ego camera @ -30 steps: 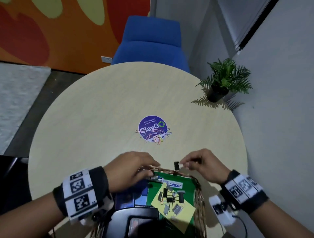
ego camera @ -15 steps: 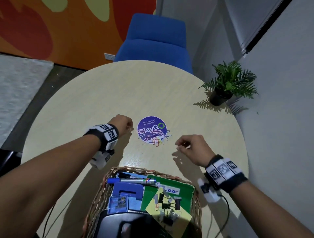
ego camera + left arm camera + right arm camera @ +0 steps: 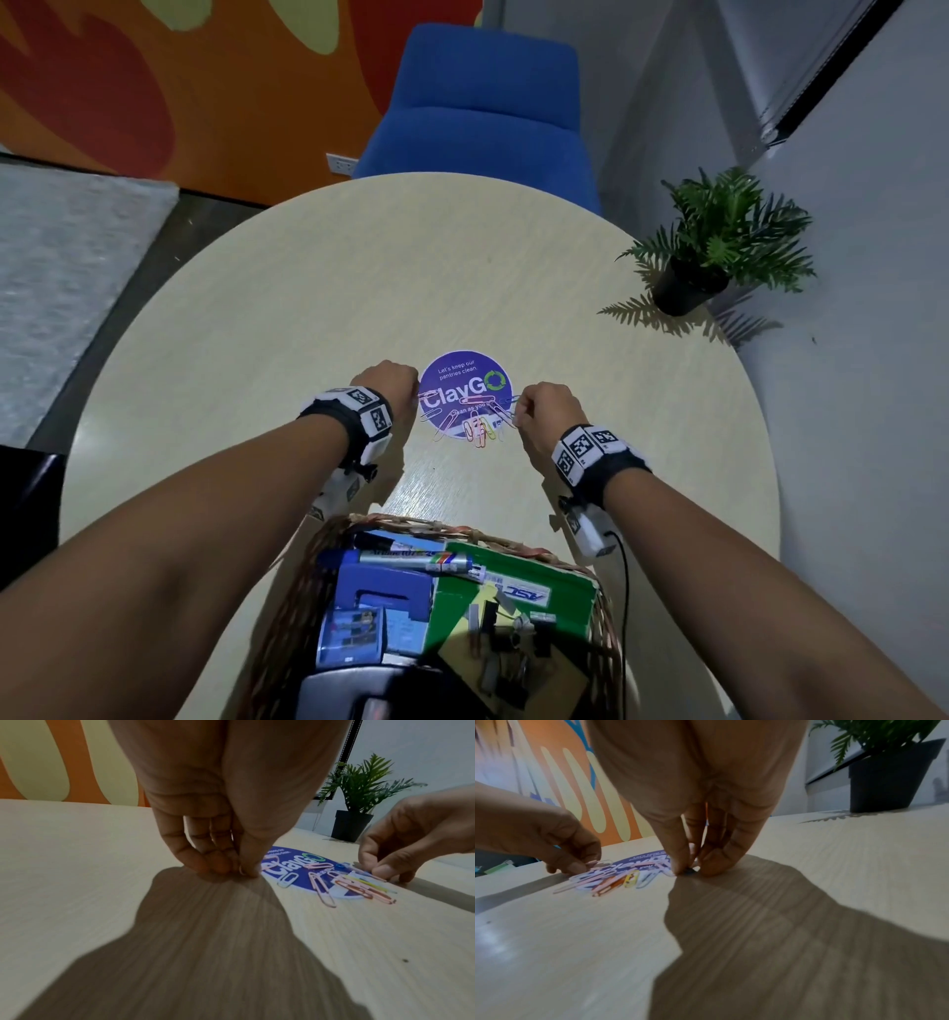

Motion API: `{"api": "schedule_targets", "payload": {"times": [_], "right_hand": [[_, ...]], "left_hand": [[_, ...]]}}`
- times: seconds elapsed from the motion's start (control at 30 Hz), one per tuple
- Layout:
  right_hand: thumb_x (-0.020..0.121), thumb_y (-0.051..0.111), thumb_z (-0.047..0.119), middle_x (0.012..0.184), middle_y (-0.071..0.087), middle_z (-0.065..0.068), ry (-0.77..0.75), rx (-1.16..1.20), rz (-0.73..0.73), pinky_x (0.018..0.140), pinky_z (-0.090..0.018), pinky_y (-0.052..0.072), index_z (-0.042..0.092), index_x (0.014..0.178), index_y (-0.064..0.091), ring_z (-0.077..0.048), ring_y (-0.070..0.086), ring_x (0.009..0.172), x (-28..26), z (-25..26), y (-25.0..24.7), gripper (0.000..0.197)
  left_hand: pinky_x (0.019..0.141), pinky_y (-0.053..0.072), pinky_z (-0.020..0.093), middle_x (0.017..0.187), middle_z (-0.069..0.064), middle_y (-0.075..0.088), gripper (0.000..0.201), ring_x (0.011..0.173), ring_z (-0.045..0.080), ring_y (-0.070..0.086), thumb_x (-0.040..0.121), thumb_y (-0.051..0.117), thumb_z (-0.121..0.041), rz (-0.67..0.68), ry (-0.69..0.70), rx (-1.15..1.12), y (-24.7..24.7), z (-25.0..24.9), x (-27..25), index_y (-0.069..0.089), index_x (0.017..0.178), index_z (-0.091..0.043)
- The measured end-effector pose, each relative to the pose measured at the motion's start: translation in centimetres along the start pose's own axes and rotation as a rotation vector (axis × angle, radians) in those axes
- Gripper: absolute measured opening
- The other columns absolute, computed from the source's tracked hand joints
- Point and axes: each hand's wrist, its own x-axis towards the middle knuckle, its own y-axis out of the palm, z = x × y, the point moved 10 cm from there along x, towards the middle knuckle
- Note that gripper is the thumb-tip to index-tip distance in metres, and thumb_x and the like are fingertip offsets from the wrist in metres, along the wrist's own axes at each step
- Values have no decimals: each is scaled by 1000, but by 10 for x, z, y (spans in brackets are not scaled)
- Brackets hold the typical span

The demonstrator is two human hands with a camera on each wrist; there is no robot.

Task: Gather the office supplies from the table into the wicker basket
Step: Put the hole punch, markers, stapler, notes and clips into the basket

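Several coloured paper clips [image 3: 477, 426] lie in a loose heap on a purple round sticker [image 3: 462, 377] in the middle of the table. My left hand [image 3: 408, 398] is at the heap's left edge. In the left wrist view its thumb and fingers [image 3: 236, 871] pinch a pale paper clip against the table. At the heap's right edge, my right hand [image 3: 518, 416] pinches a small dark blue clip [image 3: 688, 871] between thumb and fingers. The wicker basket [image 3: 328, 539] stands near me and holds a marker [image 3: 411, 560], a green box [image 3: 544, 575], a blue stapler and binder clips on yellow notes.
A potted plant [image 3: 708, 272] stands at the table's far right edge by the white wall. A blue chair [image 3: 482, 113] is pushed in at the far side. Bare tabletop [image 3: 257, 318] surrounds the sticker.
Both hands left the basket and reached forward to the paper clips. The black binder clip the right hand held over the basket is gone from it. Each hand now pinches at the heap.
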Motion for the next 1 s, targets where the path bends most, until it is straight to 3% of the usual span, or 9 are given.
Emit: {"api": "schedule_targets", "payload": {"times": [0.1,0.27,0.4,0.53,0.63,0.73,0.8,0.93,1.0], "right_hand": [[81,60,9,88,72,-11,49,-2,40,74,-35,55,7,77,68,-30,67,83,0,-8,5,9],[85,52,14,81,64,-10,83,-67,9,64,-30,48,8,79,62,-28,58,72,-7,-7,5,13],[84,51,11,83,69,-14,52,3,-18,70,-38,56,3,81,66,-32,64,76,-14,-3,-1,17],[79,58,6,79,71,-10,33,160,-122,71,-37,57,11,69,65,-28,66,76,-28,-10,-29,13],[77,62,0,69,68,-7,-5,261,-159,70,-32,55,13,67,65,-22,64,67,-45,-16,-50,17],[81,64,-6,63,65,-8,-78,392,-59,65,-21,52,14,81,65,-6,63,54,-70,-13,-58,20],[83,64,-4,65,69,-6,-145,395,12,67,-20,52,17,85,67,0,64,53,-89,-7,-60,22],[84,64,-4,78,75,-9,-232,382,119,74,-30,58,24,79,72,-15,70,69,-131,5,-58,30],[85,63,-4,76,76,2,-256,380,195,74,-26,57,27,78,73,-9,69,70,-155,12,-52,33]], "left_hand": [[68,46,29,98,11,68,20,86,30,65,88,50,-22,19,17,5,-8,-1,-8,65,97,-11],[66,42,28,93,9,68,17,84,30,63,88,49,-19,-86,133,-60,-45,-15,-39,63,94,-12],[64,38,28,80,2,63,7,82,28,62,88,55,-18,-127,232,-71,-60,-26,-74,61,89,-14],[75,49,30,88,0,72,13,86,21,66,86,64,-30,-91,359,-128,-59,-48,-120,69,96,-23],[82,50,26,91,-1,76,16,87,15,68,87,63,-28,-2,493,-163,-43,-72,-160,72,99,-22],[79,46,23,93,1,76,19,88,18,67,89,59,-26,83,595,-143,-23,-92,-193,72,102,-22],[75,43,22,95,3,76,21,88,21,67,91,56,-24,146,662,-113,-8,-101,-207,71,104,-20],[82,49,29,102,5,74,24,95,25,65,93,50,-21,173,672,-75,5,-95,-205,67,110,-20],[88,48,27,108,2,73,26,100,21,65,93,51,-20,91,600,-117,-6,-79,-185,66,115,-20]]}}
